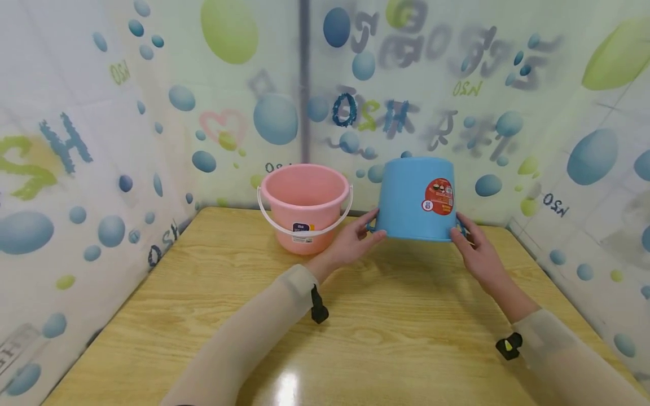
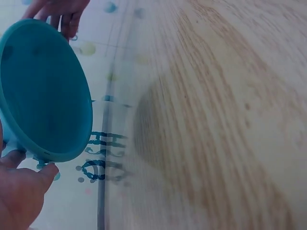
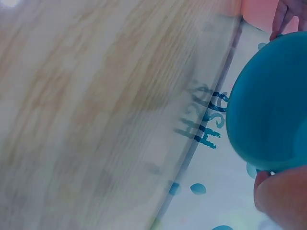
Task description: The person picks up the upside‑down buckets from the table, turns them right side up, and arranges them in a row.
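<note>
Beside a pink bucket (image 1: 303,213), a blue bucket (image 1: 413,198) is held upside-down.

Your left sleeve (image 1: 244,338) and right sleeve (image 1: 574,355) are long and pale cream, leaving your left hand (image 1: 355,243) and right hand (image 1: 479,251) bare. A black strap (image 1: 315,296) with a blocky end (image 1: 319,314) sits at your left cuff (image 1: 298,282); the blocky black device (image 1: 515,340) at your right cuff (image 1: 534,326) shows a yellow-green patch (image 1: 508,345).

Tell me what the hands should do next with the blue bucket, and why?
I'd probably lower the blue bucket gently onto the table: the left hand and right hand hold it upside down at its sides, and the wrist views show it raised off the wood.
</note>
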Demonstrator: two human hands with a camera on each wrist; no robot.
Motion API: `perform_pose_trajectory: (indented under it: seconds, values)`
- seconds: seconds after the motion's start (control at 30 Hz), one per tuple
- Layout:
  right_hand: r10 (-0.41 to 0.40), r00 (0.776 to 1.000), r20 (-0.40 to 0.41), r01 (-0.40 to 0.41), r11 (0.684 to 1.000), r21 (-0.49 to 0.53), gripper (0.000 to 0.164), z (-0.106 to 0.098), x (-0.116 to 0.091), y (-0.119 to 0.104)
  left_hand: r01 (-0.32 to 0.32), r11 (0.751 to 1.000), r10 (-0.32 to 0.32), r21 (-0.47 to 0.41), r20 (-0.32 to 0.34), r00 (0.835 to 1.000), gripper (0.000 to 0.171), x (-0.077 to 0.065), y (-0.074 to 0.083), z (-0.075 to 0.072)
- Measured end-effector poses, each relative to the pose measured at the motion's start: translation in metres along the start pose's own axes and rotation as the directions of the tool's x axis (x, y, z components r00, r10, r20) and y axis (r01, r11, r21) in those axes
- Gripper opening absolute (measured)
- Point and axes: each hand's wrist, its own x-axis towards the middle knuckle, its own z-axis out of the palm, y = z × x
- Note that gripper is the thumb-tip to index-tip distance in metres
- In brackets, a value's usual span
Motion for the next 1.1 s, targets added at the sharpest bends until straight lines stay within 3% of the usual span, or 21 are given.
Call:
perform_pose_trajectory:
  seconds: [0.5, 0.87, 1.1]
  values:
    - [-0.097, 0.995, -0.028, 0.097, 0.995, -0.014, 0.065, -0.007, -0.012, -0.004, -0.014, 0.996, 0.011, -0.083, -0.043, 0.999, 0.061, -0.004, 0.021, -0.012]
    - [-0.183, 0.978, -0.099, 0.184, 0.983, 0.006, 0.06, -0.015, -0.017, -0.007, -0.099, 0.995, 0.099, 0.014, -0.03, 0.995, 0.069, -0.002, 0.033, -0.016]
    - [-0.19, 0.976, -0.103, 0.19, 0.982, -0.002, 0.066, -0.026, -0.017, -0.021, -0.145, 0.988, 0.146, 0.049, -0.006, 0.989, 0.087, 0.001, 0.042, -0.021]
